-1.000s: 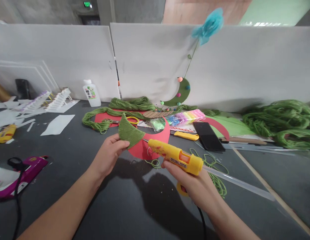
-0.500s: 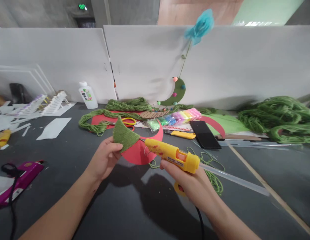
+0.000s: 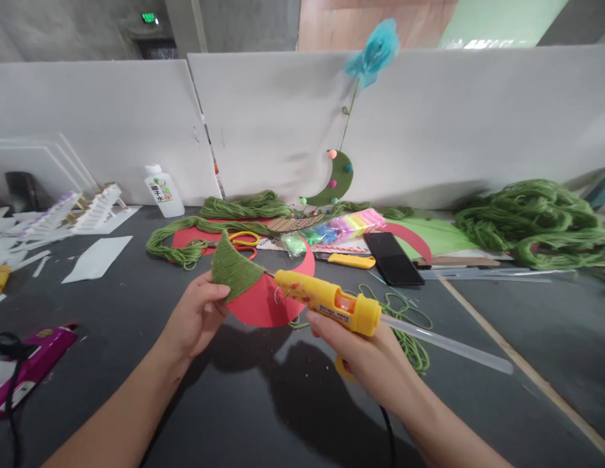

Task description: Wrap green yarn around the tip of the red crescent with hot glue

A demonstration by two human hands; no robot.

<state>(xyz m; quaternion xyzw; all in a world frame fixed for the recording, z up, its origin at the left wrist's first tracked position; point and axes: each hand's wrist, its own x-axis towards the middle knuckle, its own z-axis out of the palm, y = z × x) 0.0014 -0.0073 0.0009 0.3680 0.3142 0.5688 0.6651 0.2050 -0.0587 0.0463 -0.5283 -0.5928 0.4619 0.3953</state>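
Observation:
My left hand [image 3: 198,312] is closed on the yarn-covered end of a red crescent cutout [image 3: 263,304], thumb on top. Green yarn [image 3: 237,270] wraps that end closely, while the rest of the crescent is bare red. In my right hand [image 3: 354,348] is a yellow hot glue gun [image 3: 326,298], with a long clear glue stick [image 3: 449,344] jutting from its back. The gun's nozzle points left and meets or nearly meets the crescent at the edge of the wrapped yarn. A loose strand of green yarn [image 3: 410,338] lies behind my right hand on the dark table.
Behind the crescent lie scissors [image 3: 244,240], a yellow utility knife [image 3: 351,260], a black phone [image 3: 394,259] and a bag of coloured pompoms [image 3: 334,231]. Large green yarn heaps [image 3: 531,221] sit at right. A white bottle [image 3: 164,192] stands by the partition [image 3: 273,130]. A purple tool [image 3: 34,364] lies at left.
The whole scene has shifted slightly left as the camera turned. Both hands keep the same grip, and the nozzle stays by the edge of the wrapped yarn.

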